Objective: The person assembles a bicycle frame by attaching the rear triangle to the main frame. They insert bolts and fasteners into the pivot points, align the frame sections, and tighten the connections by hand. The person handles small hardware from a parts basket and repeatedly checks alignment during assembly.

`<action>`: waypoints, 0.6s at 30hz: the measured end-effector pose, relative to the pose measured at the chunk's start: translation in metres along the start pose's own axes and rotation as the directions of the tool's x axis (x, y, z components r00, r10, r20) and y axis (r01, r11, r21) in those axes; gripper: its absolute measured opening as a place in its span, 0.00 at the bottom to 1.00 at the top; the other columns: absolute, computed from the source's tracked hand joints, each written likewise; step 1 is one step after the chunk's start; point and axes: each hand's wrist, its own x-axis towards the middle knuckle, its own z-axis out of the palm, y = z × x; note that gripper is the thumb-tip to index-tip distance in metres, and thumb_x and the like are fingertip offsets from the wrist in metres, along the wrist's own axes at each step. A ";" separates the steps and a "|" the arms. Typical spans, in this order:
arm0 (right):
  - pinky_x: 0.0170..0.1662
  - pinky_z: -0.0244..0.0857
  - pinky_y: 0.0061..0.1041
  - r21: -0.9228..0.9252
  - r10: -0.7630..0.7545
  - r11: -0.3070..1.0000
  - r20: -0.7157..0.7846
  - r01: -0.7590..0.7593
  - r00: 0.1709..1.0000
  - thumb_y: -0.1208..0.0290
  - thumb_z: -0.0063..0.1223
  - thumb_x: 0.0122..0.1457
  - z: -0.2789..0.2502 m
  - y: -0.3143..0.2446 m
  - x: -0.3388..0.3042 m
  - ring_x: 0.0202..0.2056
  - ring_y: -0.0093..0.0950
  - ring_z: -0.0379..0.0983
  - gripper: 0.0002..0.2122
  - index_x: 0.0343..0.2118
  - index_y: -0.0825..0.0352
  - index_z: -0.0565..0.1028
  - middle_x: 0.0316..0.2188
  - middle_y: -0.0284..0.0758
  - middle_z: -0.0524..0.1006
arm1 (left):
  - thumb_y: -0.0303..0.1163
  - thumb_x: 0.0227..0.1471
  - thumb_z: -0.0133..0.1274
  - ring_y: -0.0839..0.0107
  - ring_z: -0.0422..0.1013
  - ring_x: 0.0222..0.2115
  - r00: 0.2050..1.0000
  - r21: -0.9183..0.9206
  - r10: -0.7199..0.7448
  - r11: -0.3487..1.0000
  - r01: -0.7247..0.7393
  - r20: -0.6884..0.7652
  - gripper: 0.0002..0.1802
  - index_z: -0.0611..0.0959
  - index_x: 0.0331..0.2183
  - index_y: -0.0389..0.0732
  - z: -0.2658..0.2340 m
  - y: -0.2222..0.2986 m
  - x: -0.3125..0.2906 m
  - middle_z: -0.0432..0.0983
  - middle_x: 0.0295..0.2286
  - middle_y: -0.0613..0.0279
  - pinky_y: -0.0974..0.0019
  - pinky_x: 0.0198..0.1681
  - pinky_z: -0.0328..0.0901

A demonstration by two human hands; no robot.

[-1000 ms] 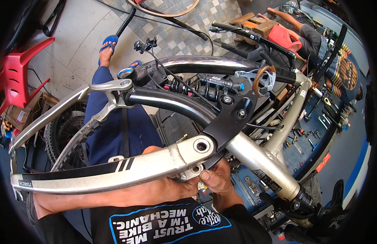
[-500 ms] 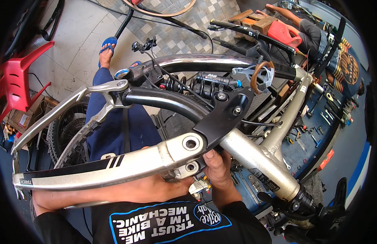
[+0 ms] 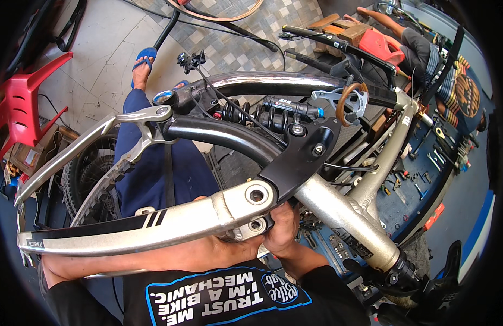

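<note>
A silver bicycle frame (image 3: 338,209) lies on its side across my lap, with its silver rear swingarm (image 3: 181,220) reaching left. My left hand (image 3: 230,250) is wrapped under the swingarm near its pivot end; its palm shows below and a bit of fingertip above the upper edge. Right beside it, my right hand (image 3: 283,228) is closed at the lower pivot lug, below the black linkage plate (image 3: 297,163). What its fingers hold is hidden. Above these parts sit the coil shock (image 3: 273,111) and a curved black tube (image 3: 224,133).
A red plastic chair (image 3: 26,108) stands at left, near a knobbly tyre (image 3: 80,187). Tools lie on a blue surface (image 3: 406,201) at right. Another person (image 3: 452,81) is at work at the upper right, near a red jug (image 3: 379,48). A brown ring (image 3: 346,108) hangs by the frame.
My right hand has moved slightly down and left, its thumb leaving the linkage plate's edge and the hand closing beside my left. The swingarm's pivot end has shifted slightly.
</note>
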 end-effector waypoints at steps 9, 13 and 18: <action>0.55 0.71 0.32 -0.058 -0.021 0.998 0.104 0.027 0.994 0.61 0.34 0.72 0.002 -0.008 0.004 0.49 0.32 0.78 0.24 0.56 0.78 0.73 0.50 0.42 0.80 | 0.37 0.57 0.62 0.67 0.79 0.40 0.998 0.033 0.066 0.997 -0.066 0.002 0.15 0.84 0.45 0.42 0.001 -0.010 -0.001 0.81 0.38 0.59 0.60 0.43 0.74; 0.51 0.75 0.38 -0.175 -0.290 0.937 0.100 0.304 0.952 0.74 0.40 0.72 0.000 0.012 0.004 0.45 0.41 0.81 0.16 0.53 0.82 0.71 0.48 0.51 0.80 | 0.36 0.57 0.61 0.66 0.79 0.40 0.990 0.078 0.139 0.987 -0.140 0.012 0.15 0.84 0.45 0.42 0.002 -0.017 -0.001 0.81 0.39 0.59 0.59 0.43 0.74; 0.51 0.76 0.40 -0.290 -0.419 0.851 0.128 0.438 0.899 0.80 0.42 0.72 -0.005 0.022 0.001 0.44 0.45 0.81 0.13 0.53 0.85 0.69 0.48 0.57 0.79 | 0.35 0.57 0.61 0.66 0.80 0.41 0.946 0.346 0.318 0.883 -0.318 0.057 0.15 0.84 0.45 0.42 0.005 -0.026 -0.002 0.81 0.39 0.58 0.58 0.43 0.74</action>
